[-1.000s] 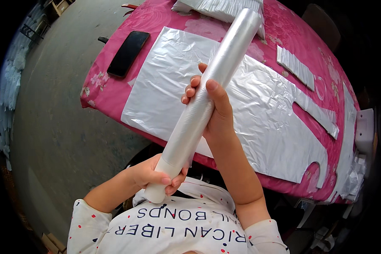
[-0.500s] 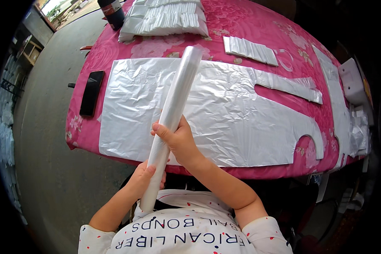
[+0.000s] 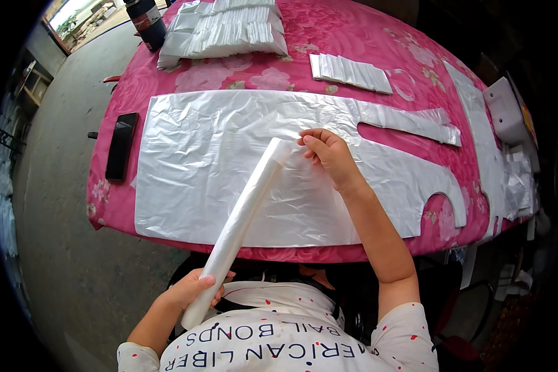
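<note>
A long roll of white plastic film (image 3: 239, 220) slants over the table edge toward my chest. My left hand (image 3: 195, 290) is closed round its lower end. At the roll's upper end, the thumb and fingers of my right hand (image 3: 330, 155) pinch a thin, see-through flap of the film, drawn a little to the right of the roll. Beneath them, a flat pile of white plastic carrier bags (image 3: 186, 161) lies across the table, its handle cut-outs toward the right. How many layers it has, I cannot tell.
A pink flowered tablecloth (image 3: 304, 31) covers the table. At the back lie a big stack of folded white bags (image 3: 229, 34), a dark bottle (image 3: 146, 25) and a smaller folded bundle (image 3: 351, 73). A black phone (image 3: 121, 147) lies left, a white container (image 3: 504, 111) right.
My right hand has left the roll's middle and moved up and right to pinch the film's edge. The roll's top has come lower and nearer; my left hand has slid down and left.
</note>
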Tool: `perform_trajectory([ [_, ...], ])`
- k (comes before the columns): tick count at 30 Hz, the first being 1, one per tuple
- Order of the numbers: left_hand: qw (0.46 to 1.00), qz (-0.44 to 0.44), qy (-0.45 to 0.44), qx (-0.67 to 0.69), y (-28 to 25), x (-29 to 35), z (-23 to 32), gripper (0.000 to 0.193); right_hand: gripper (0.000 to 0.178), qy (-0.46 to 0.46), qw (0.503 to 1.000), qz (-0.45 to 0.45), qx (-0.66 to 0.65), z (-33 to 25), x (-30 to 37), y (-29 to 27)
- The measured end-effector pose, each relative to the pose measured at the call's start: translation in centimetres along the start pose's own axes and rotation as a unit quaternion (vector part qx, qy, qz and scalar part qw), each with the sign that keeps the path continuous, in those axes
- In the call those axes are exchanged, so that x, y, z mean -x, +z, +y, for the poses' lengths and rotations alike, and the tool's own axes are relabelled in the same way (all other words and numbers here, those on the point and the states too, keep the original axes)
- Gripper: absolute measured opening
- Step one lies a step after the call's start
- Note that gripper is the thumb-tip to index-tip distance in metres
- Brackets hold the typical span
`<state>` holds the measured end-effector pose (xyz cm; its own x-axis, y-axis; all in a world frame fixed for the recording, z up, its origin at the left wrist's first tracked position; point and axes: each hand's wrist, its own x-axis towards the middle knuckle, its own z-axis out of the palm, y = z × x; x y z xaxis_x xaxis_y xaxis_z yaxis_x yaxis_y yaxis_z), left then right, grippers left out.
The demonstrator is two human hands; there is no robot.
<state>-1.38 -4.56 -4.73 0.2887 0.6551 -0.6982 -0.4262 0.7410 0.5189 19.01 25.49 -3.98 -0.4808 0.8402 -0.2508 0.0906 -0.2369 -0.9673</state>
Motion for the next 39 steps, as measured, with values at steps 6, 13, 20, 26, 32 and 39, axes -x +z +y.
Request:
perform_trajectory([
  [6,1.0,0.003,0.006,-0.018,0.0,0.2,0.1,0.077,0.022,0.01,0.995,-0.067,0.079,-0.8,-0.5,1.6],
  [13,0.997,0.045,0.006,-0.067,0.7,0.2,0.4,0.086,0.014,0.004,0.983,-0.111,0.148,-1.1,-0.6,1.7],
  [20,0.995,0.016,0.001,-0.095,-1.1,0.2,-0.3,0.059,0.018,-0.122,0.966,0.066,0.216,0.3,-1.5,-2.2],
  [26,0.989,-0.002,-0.075,-0.126,-2.4,2.1,-1.3,0.046,0.018,-0.142,0.916,0.25,0.279,1.2,-3.4,-14.7],
  [32,0.929,-0.091,-0.079,-0.349,-5.0,2.9,3.0,0.046,0.019,-0.141,0.896,0.29,0.304,1.4,-2.8,-19.7],
  [39,0.71,-0.021,0.18,-0.68,3.7,-2.1,13.3,0.044,0.018,-0.133,0.963,0.171,0.158,0.3,-4.6,-10.5],
])
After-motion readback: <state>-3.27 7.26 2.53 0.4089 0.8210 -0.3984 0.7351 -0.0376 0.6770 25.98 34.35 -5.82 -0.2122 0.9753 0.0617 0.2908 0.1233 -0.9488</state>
